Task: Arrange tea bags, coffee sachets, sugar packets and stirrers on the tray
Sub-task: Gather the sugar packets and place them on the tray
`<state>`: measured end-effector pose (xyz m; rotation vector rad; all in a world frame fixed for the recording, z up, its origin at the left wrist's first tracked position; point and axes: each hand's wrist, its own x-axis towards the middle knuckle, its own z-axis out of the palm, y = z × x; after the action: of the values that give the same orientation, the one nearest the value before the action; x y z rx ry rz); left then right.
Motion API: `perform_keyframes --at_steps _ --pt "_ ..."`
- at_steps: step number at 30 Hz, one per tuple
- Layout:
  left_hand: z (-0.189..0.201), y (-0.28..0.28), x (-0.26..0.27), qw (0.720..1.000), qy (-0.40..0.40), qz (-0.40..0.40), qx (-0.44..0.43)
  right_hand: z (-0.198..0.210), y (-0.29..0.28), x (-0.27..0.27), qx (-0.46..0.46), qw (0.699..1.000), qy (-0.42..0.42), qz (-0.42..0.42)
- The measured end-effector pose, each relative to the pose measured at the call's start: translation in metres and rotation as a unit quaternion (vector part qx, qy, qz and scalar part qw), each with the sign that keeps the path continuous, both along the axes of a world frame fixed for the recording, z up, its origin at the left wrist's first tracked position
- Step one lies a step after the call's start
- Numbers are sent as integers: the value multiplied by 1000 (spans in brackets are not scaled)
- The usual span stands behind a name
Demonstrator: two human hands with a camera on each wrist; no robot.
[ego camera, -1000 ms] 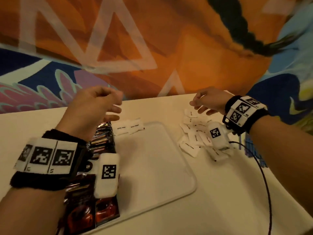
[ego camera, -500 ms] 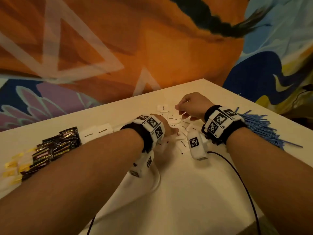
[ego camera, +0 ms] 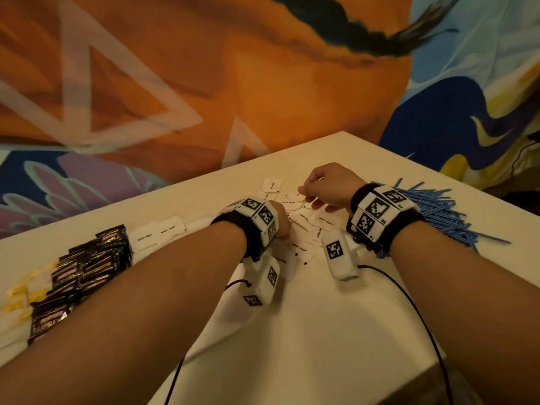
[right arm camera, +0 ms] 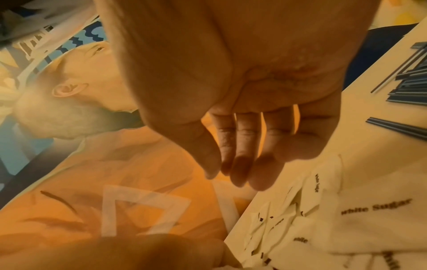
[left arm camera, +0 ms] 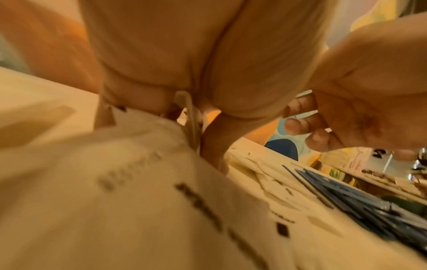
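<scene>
Taking the heap of white sugar packets (ego camera: 304, 226) as my mark: far to its left lie the yellow-tagged tea bags (ego camera: 22, 293), then the dark coffee sachets (ego camera: 87, 270) in overlapping rows, long sides running toward the heap. Two sugar packets (ego camera: 159, 233) sit side by side between the sachets and the heap, printed words running along their length. The tray (ego camera: 233, 290) shows only a pale rounded rim under my left forearm, just near of the heap.

My left hand (ego camera: 279, 219) is down on the heap's left part — the wrist view shows its fingers (left arm camera: 215, 144) pinching a packet edge-on. My right hand (ego camera: 327, 187) hovers over the heap's far right part, fingers (right arm camera: 240, 155) loosely bent, holding nothing.

Right of the heap the blue stirrers (ego camera: 435, 211) lie fanned, long axes pointing toward it — close to the table's (ego camera: 336, 331) right edge. Bare tabletop lies near of the heap.
</scene>
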<state>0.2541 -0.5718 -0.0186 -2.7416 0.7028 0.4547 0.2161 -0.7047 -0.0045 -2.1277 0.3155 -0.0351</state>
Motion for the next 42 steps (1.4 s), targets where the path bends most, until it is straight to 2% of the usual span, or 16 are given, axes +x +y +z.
perform_keyframes --at_steps 3,6,7,10,12,13,16,18,20,23,27,30,33,36,39,42 --pt "4 10 0 993 15 72 -89 0 2 -3 -2 1000 0 11" --pt "7 31 9 965 41 143 -215 -1 6 -4 -6 1000 -5 23" --pt "7 39 12 946 59 168 -270 -2 9 -4 -4 1000 -7 27" --pt "17 59 13 856 113 219 -454 0 24 -4 60 997 -7 53" --pt "28 71 9 807 146 218 -529 6 40 -6 155 985 -3 80" --pt "33 77 6 795 158 202 -550 10 49 -6 190 977 -5 93" --pt "49 94 -10 785 150 129 -587 23 78 -4 220 967 -44 117" --pt "57 108 -18 761 123 99 -630 32 94 -2 233 962 -77 122" --pt "62 125 -27 708 90 102 -693 41 109 -2 287 945 -97 126" --pt "68 150 -38 597 83 134 -787 53 135 -8 345 919 -124 142" --pt "70 180 -49 449 161 193 -858 57 174 -7 368 904 -153 158" --pt "68 202 -54 373 236 222 -869 52 204 -6 326 914 -187 155" --pt "65 224 -56 310 249 222 -890 42 228 -1 221 936 -237 139" --pt "59 240 -57 297 217 242 -898 35 250 3 178 943 -245 135" --pt "52 253 -54 304 199 258 -895 31 267 6 134 949 -251 134" --pt "53 268 -49 313 190 264 -892 30 273 11 139 947 -251 142"
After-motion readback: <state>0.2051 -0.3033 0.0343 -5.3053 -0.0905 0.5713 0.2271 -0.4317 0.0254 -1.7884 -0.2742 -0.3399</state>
